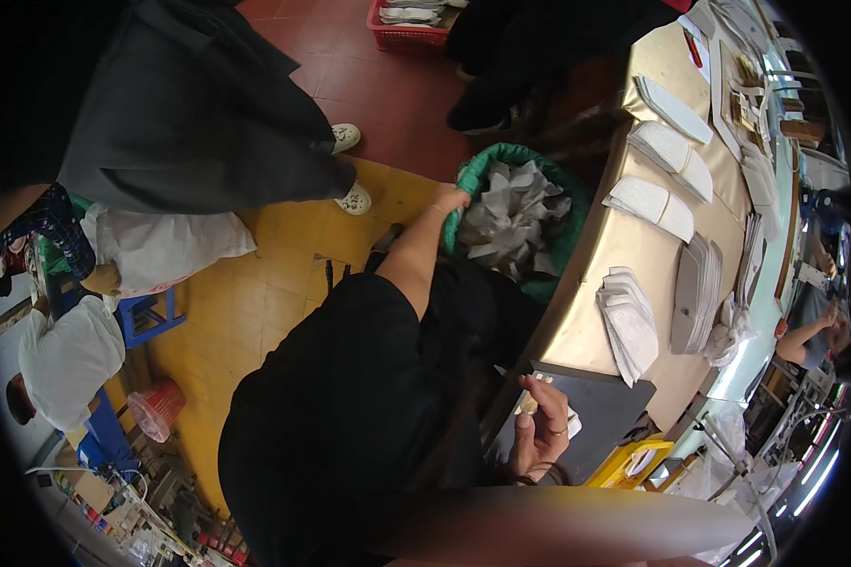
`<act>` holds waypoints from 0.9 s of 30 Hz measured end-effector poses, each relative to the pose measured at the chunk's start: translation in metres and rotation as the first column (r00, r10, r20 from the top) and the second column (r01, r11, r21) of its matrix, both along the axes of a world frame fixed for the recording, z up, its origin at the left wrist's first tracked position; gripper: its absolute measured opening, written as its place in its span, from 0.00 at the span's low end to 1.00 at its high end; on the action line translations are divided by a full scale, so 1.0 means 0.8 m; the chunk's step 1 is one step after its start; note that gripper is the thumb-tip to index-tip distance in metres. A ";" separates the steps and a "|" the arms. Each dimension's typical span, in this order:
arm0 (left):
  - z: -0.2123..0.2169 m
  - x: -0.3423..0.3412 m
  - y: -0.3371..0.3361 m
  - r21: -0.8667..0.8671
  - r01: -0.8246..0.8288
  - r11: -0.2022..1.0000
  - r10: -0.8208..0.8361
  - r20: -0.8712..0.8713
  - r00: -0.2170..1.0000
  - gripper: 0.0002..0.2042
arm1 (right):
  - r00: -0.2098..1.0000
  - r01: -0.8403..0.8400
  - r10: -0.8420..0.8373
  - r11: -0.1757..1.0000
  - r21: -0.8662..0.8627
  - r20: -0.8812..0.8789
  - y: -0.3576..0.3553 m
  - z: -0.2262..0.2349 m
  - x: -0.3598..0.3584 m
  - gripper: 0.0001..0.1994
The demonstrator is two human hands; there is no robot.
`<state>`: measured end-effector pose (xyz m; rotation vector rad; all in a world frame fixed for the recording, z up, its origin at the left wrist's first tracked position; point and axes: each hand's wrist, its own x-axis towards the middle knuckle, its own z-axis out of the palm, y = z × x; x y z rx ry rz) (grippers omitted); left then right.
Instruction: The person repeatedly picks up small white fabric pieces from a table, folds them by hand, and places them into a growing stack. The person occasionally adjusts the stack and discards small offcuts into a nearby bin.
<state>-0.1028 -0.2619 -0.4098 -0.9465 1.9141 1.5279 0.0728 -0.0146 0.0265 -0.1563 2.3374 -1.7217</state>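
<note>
My left hand (452, 197) is closed round the rim of a green sack (482, 163), its arm stretched out. Crumpled grey-white scraps (520, 213) fill the sack, which stands on the floor beside the table. Over a dark grey flat board or box (596, 430) at the table's near end is my right hand (542, 430). Its thumb and curved fingers are apart, and I see nothing gripped in them. A small gold-coloured patch shows behind the fingers; I cannot tell what it is. Stacks of whitish, rounded flat pieces (627, 324) lie on the table nearby.
The gold-covered table (577, 302) runs along the right, with banded stacks (650, 206) and a yellow tray (631, 463). People stand at the upper left and top. A red basket (408, 36), white sack (165, 248), blue stool (153, 317) and seated person (71, 350) are around the floor.
</note>
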 end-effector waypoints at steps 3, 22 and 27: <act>0.001 -0.001 -0.034 -0.006 0.016 1.000 -0.015 0.072 0.997 0.17 | 0.999 0.030 -0.030 0.999 0.013 0.029 -0.007 0.005 -0.003 0.15; -0.064 0.070 -0.162 -0.086 -0.250 0.964 0.263 0.207 0.943 0.18 | 0.989 -0.003 -0.001 1.000 0.031 0.149 -0.014 -0.001 -0.028 0.15; -0.034 0.077 -0.186 -0.032 -0.332 0.943 0.315 0.408 0.857 0.22 | 0.975 -0.085 0.077 0.996 0.028 0.208 -0.020 0.004 -0.040 0.16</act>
